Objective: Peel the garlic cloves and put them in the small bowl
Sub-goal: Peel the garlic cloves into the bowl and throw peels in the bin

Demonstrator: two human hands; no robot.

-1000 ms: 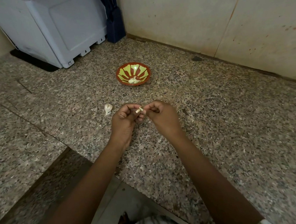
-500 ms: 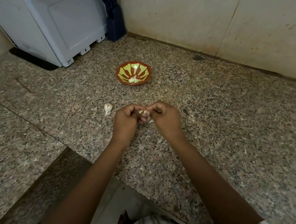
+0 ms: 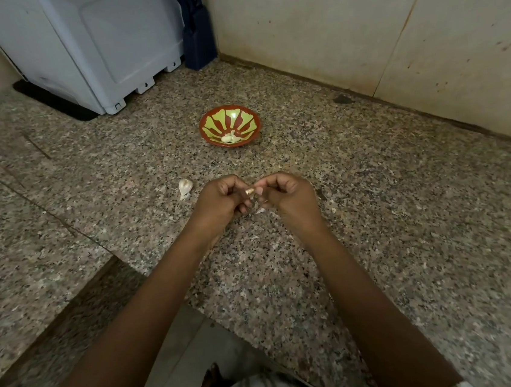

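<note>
My left hand and my right hand meet just above the granite counter, fingers curled, and pinch one small garlic clove between their fingertips. Only a pale tip of that clove shows; the rest is hidden by my fingers. A second clove in its skin lies on the counter just left of my left hand. The small red bowl with a yellow-green pattern stands farther back, holding a few peeled cloves.
A white appliance stands at the back left on a dark mat, with a dark blue object beside it in the corner. Tiled wall runs along the back right. The counter edge drops off near my body.
Both hands stay together on the clove, and their fingers have shifted slightly. The bowl and the loose clove have not moved.
</note>
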